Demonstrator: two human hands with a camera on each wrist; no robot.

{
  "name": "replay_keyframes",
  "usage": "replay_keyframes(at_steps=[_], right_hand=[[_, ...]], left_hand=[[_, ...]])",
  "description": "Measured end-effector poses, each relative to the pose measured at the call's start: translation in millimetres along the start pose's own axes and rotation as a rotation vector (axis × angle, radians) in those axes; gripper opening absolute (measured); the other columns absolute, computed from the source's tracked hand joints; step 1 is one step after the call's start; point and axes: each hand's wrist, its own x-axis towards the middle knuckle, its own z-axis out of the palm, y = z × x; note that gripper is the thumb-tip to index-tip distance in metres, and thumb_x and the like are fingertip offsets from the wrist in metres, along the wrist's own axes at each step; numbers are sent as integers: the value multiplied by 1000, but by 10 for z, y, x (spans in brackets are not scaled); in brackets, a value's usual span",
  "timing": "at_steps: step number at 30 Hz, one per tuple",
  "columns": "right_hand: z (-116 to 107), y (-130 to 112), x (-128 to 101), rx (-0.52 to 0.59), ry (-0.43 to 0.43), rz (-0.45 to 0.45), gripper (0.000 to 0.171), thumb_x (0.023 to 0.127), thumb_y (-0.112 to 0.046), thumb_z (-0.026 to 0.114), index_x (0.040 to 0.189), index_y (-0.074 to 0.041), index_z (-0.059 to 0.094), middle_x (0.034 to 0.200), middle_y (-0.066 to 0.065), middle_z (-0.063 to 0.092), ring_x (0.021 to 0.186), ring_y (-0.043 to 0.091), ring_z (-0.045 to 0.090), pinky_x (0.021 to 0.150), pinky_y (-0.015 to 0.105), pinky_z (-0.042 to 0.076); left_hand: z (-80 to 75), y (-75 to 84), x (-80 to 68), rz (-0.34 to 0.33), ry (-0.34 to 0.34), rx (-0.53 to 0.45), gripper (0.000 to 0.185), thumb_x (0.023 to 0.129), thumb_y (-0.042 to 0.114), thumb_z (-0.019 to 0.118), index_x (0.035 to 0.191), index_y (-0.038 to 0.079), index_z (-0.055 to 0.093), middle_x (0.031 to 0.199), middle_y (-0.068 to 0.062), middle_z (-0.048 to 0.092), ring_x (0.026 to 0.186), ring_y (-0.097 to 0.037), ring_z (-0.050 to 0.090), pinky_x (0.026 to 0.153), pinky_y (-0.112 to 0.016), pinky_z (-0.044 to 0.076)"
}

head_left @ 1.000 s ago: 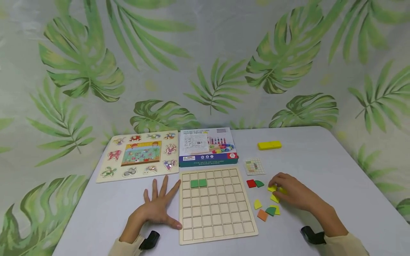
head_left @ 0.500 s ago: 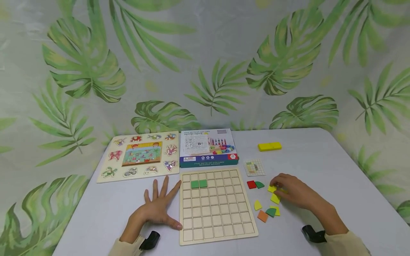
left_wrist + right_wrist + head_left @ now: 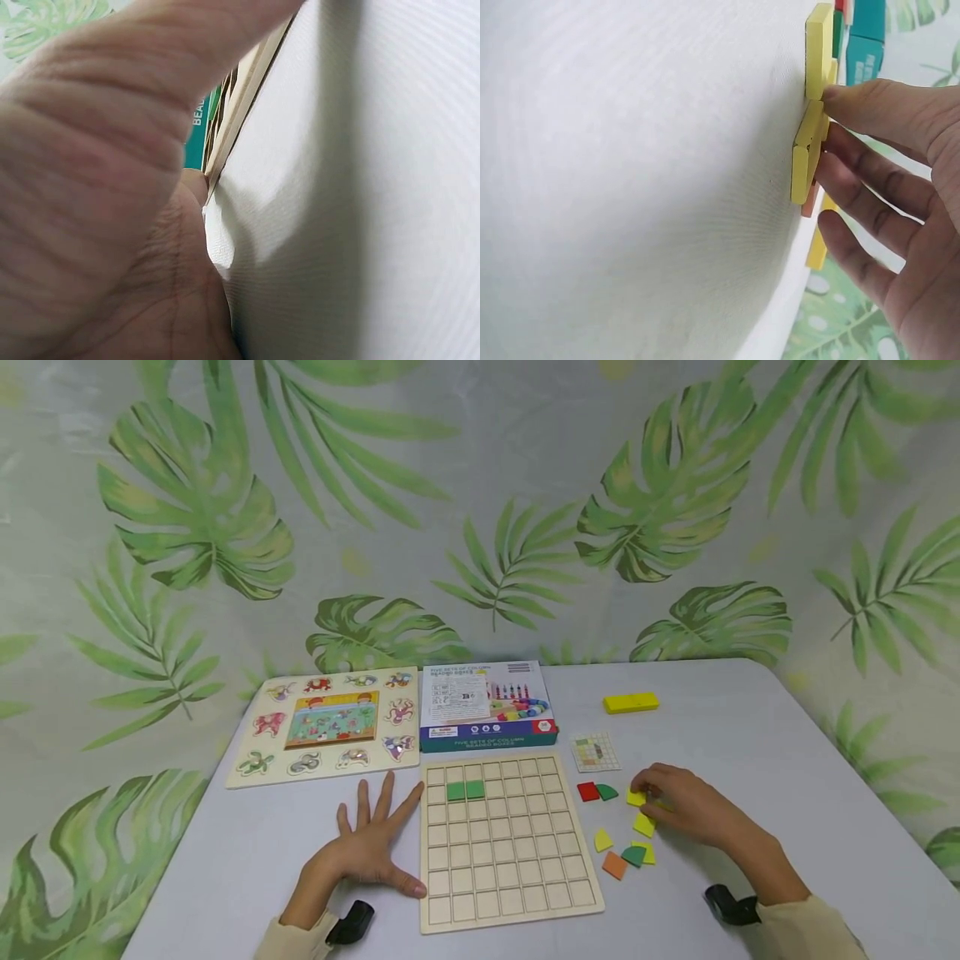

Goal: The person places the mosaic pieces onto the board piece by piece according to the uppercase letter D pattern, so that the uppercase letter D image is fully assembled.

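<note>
L hand [image 3: 369, 850] splayed left of board [image 3: 517, 852], R hand [image 3: 686, 806] bent at yellow pcs [image 3: 643, 824], can't tell if gripping; w/ close spacing, fumble cd scatter 'em.

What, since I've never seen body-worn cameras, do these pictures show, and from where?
No machine here: a person works bare-handed. One view is from the head, looking forward and down; two are from the wrists, close up. On the table lie a wooden grid board holding two green squares, a puzzle board, a box, a pattern card, a yellow oblong and loose coloured pieces. The left hand is spread beside the grid board, thumb at its edge, gripping nothing. The right hand touches yellow pieces; whether it grips one, I cannot tell.
</note>
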Motion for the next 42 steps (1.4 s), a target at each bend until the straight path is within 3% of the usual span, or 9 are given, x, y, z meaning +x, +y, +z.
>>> replay_keyframes(at_steps=[12,23,42], right_hand=[[-67,-64,101,40,-5,29,19,87,-14,75,105,-16,70,101,-5,65,86,13,55,79,38,53],[-12,-241,236,49,11,-7,18,89,-14,74,106,-16,70,104,-4,66,93,16,60,86,42,55],[73,-542,489,59,18,-98,18,91,-15,73,109,-15,69,112,1,67,98,18,62,89,42,54]], left_hand=[[6,-13,17,7,7,-4,141,52,61,92,162,27,11,164,-22,-22,140,-55,-35,101,-80,-21],[15,-37,22,15,-6,-11,144,49,67,90,162,28,9,164,-21,-25,139,-54,-38,100,-78,-26],[9,2,-4,-2,8,-18,140,51,59,93,162,28,13,164,-22,-21,140,-56,-35,100,-81,-21]])
